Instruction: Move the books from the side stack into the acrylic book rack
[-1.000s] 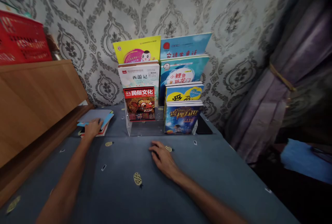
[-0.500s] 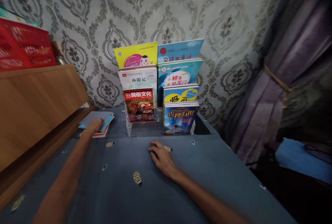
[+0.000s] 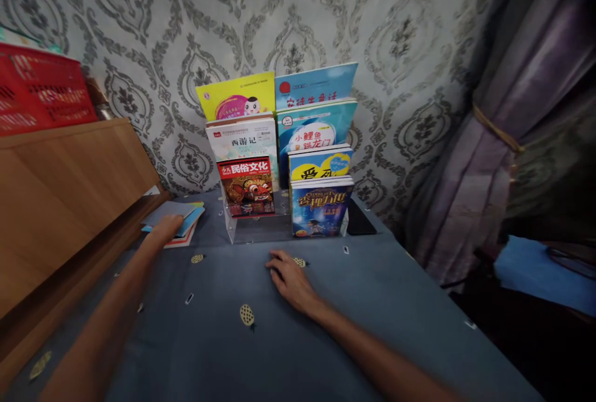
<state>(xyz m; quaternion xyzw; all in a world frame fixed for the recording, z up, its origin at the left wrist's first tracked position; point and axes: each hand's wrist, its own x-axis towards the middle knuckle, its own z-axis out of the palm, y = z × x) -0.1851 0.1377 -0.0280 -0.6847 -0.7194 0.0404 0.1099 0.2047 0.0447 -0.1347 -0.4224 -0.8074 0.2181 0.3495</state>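
My left hand (image 3: 166,228) reaches forward and rests on a small stack of flat books (image 3: 179,219) at the far left of the blue cloth. Its fingers curl over the stack's near edge, on the top grey-blue cover. My right hand (image 3: 289,276) lies flat on the blue cloth (image 3: 233,340), fingers spread, holding nothing, a little in front of a clear tiered book stand (image 3: 251,228). The stand holds several picture books upright in two columns, a red-covered one (image 3: 246,184) front left and a dark blue one (image 3: 320,206) front right.
A wooden headboard-like panel (image 3: 60,191) runs along the left, with a red crate (image 3: 40,88) on top. Patterned wallpaper stands behind the stand. A dark flat object (image 3: 361,222) lies right of the stand. A purple tied curtain (image 3: 503,128) hangs at right, beyond the cloth's edge.
The view has shifted slightly; both hands stay almost where they were, the left on the book stack and the right flat on the cloth.
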